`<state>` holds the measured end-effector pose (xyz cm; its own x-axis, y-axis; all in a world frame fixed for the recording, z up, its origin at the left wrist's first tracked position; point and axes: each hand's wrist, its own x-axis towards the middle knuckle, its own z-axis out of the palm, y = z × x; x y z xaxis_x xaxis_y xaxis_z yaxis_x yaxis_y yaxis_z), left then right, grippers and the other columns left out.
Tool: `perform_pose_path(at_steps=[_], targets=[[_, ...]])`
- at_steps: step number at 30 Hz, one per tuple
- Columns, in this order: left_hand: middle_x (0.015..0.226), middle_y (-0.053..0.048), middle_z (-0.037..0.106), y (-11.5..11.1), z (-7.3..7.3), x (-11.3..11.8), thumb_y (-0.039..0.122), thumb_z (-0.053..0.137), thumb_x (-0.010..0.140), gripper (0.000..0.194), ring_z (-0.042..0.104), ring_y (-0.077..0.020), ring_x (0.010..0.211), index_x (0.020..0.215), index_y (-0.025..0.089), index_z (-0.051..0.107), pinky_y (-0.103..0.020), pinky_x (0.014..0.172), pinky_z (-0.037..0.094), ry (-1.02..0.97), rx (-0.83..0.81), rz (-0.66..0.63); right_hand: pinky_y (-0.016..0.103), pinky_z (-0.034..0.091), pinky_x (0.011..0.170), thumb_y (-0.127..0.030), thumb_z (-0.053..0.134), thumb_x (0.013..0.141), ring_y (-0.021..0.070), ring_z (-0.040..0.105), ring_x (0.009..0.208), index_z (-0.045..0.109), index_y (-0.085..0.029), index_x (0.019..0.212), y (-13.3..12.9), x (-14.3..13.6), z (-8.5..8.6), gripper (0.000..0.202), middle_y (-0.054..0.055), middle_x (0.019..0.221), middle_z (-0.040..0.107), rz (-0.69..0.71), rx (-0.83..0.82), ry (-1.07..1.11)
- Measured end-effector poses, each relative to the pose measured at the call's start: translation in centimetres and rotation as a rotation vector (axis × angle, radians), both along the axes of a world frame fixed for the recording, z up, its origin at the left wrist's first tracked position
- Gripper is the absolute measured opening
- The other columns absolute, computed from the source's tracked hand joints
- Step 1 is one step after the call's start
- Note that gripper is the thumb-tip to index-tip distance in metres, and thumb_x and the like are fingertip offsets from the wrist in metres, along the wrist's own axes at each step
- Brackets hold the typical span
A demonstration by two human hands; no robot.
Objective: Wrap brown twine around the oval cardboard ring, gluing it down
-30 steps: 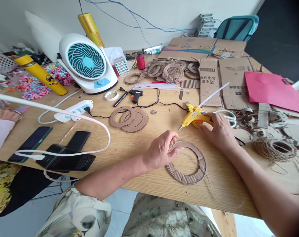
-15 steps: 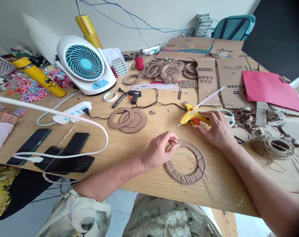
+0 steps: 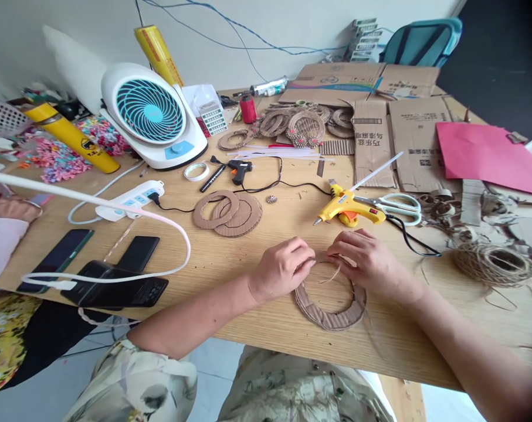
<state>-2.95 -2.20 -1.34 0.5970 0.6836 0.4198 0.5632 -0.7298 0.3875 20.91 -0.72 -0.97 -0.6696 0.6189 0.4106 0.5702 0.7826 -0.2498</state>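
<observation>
A corrugated cardboard ring (image 3: pixel 329 319) lies near the table's front edge. At its upper left, my left hand (image 3: pixel 285 264) is closed in a pinch on thin twine. My right hand (image 3: pixel 366 261) pinches the same twine at the ring's upper right, and a loose end hangs over the ring's opening. Both hands partly cover the ring's top. Just beyond my right hand, the yellow glue gun (image 3: pixel 351 207) rests on the table with a clear glue stick in its back. A ball of twine (image 3: pixel 494 264) sits at the right.
Scissors (image 3: pixel 400 208) lie behind the glue gun, its black cable curving right. Cut cardboard rings (image 3: pixel 216 210), a power strip (image 3: pixel 129 199), phones (image 3: pixel 58 258) and a fan (image 3: pixel 153 117) are on the left. A white cable arches across there. Another person's hand (image 3: pixel 14 208) is at the far left.
My right hand has left the yellow glue gun and come down to the twine at the ring, its fingers now closed. My left hand stays at almost the same place.
</observation>
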Motion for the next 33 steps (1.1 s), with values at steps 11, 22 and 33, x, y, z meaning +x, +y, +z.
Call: perform_pose_path(at_steps=[11,22,33], targets=[[0.099,-0.008,0.065,-0.71,0.20,-0.64,0.010,0.042,0.100,0.022,0.061,-0.0181,0.089,0.109,0.012,0.062,-0.029,0.077,0.053,0.432,0.231,-0.083,0.031,0.042,0.073,-0.023,0.053,0.098,0.0156,0.060,0.076,0.064,-0.021,0.090,0.40,0.70,-0.02,0.014,0.003,0.080,0.064,-0.030,-0.070,0.002],[0.102,-0.011,0.064,-1.02,0.30,-0.34,0.008,0.042,0.099,0.026,0.059,-0.0211,0.090,0.117,0.007,0.060,-0.032,0.074,0.054,0.521,0.232,-0.082,0.027,0.042,0.070,-0.016,0.057,0.093,0.0150,0.056,0.074,0.060,-0.020,0.086,0.36,0.63,-0.07,0.008,0.002,0.079,0.061,-0.019,-0.118,0.000],[0.106,-0.012,0.064,-1.04,0.24,-0.06,0.008,0.040,0.099,0.030,0.059,-0.0218,0.094,0.125,0.007,0.056,-0.032,0.079,0.055,0.564,0.217,-0.088,0.025,0.043,0.066,-0.017,0.055,0.094,0.0142,0.056,0.071,0.062,-0.020,0.088,0.38,0.63,-0.03,0.010,0.003,0.080,0.060,-0.005,-0.143,0.016]])
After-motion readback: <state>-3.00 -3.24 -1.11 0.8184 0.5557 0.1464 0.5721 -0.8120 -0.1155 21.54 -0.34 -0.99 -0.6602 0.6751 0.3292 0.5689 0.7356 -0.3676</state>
